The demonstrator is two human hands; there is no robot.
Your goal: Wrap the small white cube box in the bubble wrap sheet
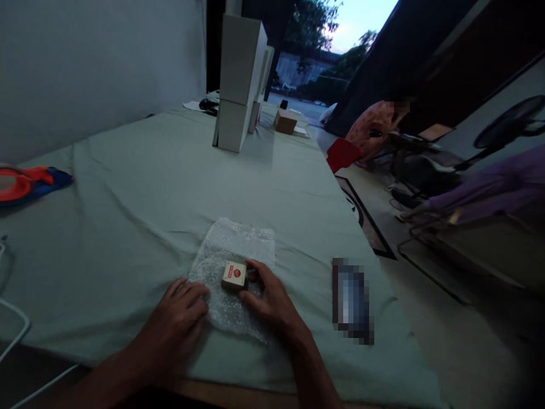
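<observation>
While the left hand (184, 308), fingers loosely parted, overlaps the bubble wrap (240, 243), the right hand (272, 296) flanks the small box (234, 274) atop it, grip unclear; likely light and stiff, it suits opposite-side holds.

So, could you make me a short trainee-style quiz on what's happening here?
1. What clear material lies under the small box?
2. True or false: the right hand is nearer the small box than the left hand.
3. Fill in the colour: the round mark on top of the small box is ____.

Key: 1. Bubble wrap; 2. True; 3. Red.
</observation>
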